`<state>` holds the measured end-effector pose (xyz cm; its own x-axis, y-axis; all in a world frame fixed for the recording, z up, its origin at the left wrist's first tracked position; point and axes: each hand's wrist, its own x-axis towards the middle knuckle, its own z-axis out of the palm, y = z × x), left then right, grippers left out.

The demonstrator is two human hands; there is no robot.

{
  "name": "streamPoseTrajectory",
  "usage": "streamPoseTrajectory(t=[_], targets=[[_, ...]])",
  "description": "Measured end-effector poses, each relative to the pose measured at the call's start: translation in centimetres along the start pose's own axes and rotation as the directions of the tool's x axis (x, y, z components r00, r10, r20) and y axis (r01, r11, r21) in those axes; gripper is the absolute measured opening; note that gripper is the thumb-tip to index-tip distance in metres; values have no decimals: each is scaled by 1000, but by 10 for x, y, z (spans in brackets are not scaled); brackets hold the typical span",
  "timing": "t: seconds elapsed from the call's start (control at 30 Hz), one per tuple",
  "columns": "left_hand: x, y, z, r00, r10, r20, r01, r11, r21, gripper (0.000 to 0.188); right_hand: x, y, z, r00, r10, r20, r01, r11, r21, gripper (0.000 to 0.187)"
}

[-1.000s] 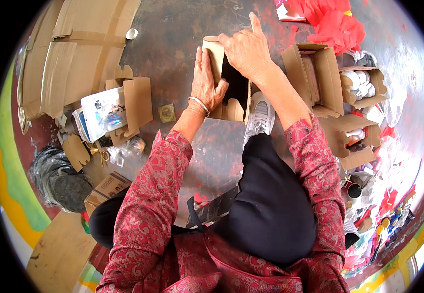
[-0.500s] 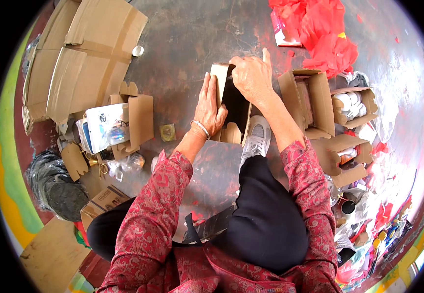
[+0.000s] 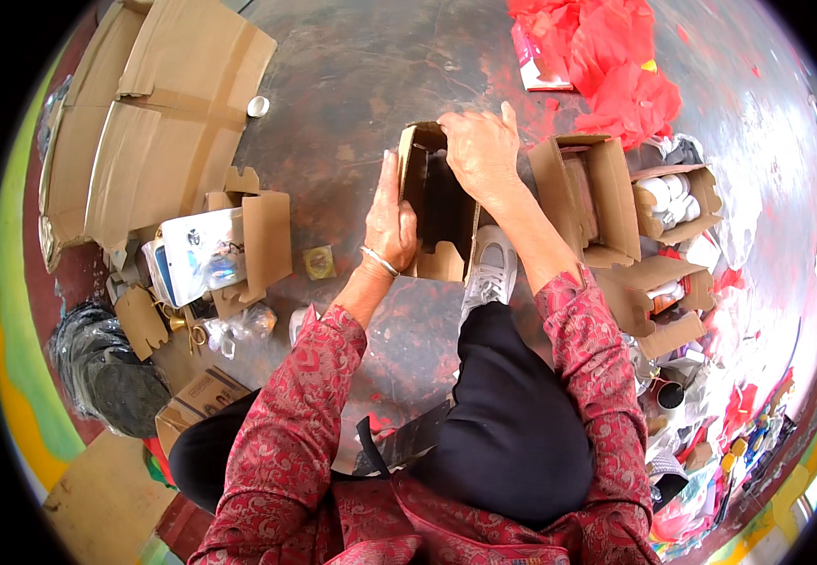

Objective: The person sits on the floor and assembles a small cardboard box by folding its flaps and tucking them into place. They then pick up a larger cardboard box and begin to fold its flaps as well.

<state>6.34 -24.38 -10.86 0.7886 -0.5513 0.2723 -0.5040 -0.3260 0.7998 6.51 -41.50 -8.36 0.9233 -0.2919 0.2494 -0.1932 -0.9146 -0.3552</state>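
A small brown cardboard box [image 3: 444, 261] with its top open stands on the floor in front of me, its inside dark. Flat along the box's left outer wall lies my left hand [image 3: 389, 231], fingers stretched forward and a bangle on the wrist. My right hand [image 3: 482, 155] reaches over the far right corner. Its fingers bend down onto the rim there, while one finger sticks out away from the box. The fingertips on the rim are partly hidden behind the hand. My shoe [image 3: 491, 268] is close to the box's near right side.
Large flattened cardboard [image 3: 182, 85] lies at the far left, near a box of plastic-wrapped things [image 3: 206, 250]. To the right stand an open box [image 3: 587, 202] and a box with white items [image 3: 670, 201]. Red tissue-like sheets [image 3: 630, 80] lie far right; clutter [image 3: 700, 424] fills the near right.
My left fingers have come down from the box's left flap to its outer side. That flap now stands more upright, opening the top wider. My right hand has shifted only slightly.
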Motion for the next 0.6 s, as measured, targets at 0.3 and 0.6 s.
streamPoseTrajectory(t=[0.3,0.6], targets=[[2,5,7,986,-94,-135,77,989,-124,54,-4,12,1,979,-206,-2,206,978,-15,16],[6,4,7,997,20,-79,-19,1000,4,57,-6,4,-9,907,-330,263,390,892,-227,19]])
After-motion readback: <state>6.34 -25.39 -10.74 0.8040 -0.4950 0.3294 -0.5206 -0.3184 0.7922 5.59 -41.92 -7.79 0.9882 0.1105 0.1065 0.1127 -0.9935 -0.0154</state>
